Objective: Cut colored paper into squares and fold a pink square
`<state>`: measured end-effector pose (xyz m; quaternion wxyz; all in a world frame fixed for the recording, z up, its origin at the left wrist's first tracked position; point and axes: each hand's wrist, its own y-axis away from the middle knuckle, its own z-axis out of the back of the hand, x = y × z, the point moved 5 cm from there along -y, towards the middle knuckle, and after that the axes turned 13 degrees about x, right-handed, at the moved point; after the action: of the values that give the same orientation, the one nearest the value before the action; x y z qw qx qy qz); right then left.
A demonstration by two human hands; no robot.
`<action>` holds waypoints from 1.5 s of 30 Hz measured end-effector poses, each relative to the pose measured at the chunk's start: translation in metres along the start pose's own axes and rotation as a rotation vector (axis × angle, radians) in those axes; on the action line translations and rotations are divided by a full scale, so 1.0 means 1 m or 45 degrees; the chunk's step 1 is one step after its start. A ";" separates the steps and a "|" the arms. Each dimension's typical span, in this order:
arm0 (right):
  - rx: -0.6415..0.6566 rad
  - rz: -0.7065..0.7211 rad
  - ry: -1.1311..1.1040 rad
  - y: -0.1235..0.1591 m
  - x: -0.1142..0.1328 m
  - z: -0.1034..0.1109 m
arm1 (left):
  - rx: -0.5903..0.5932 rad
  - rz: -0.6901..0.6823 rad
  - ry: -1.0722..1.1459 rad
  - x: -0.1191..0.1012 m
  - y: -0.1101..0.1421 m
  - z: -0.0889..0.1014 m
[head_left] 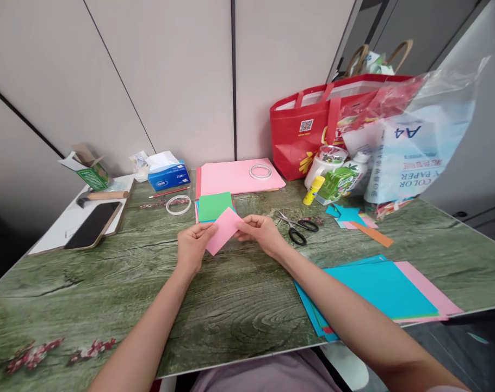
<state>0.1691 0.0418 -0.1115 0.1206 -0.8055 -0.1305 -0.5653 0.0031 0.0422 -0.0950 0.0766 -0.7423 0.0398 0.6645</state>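
A small pink paper is held above the green wood-grain table by both hands. My left hand pinches its left edge with closed fingers. My right hand pinches its right corner. Just behind it lies a small stack of coloured squares with a green sheet on top. Black-handled scissors lie just right of my right hand.
Large pink sheets with a tape roll lie at the back; another tape ring sits left. Blue and pink sheets lie front right. A red bag, glue stick, tissue box and phone ring the table.
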 end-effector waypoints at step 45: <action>0.137 0.274 0.241 0.003 0.006 -0.018 | 0.395 0.237 0.221 0.007 0.007 -0.025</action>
<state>0.1562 0.0331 -0.1002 0.2353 -0.7504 -0.0617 -0.6147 0.0274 0.0311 -0.0997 0.1246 -0.7692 0.2166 0.5881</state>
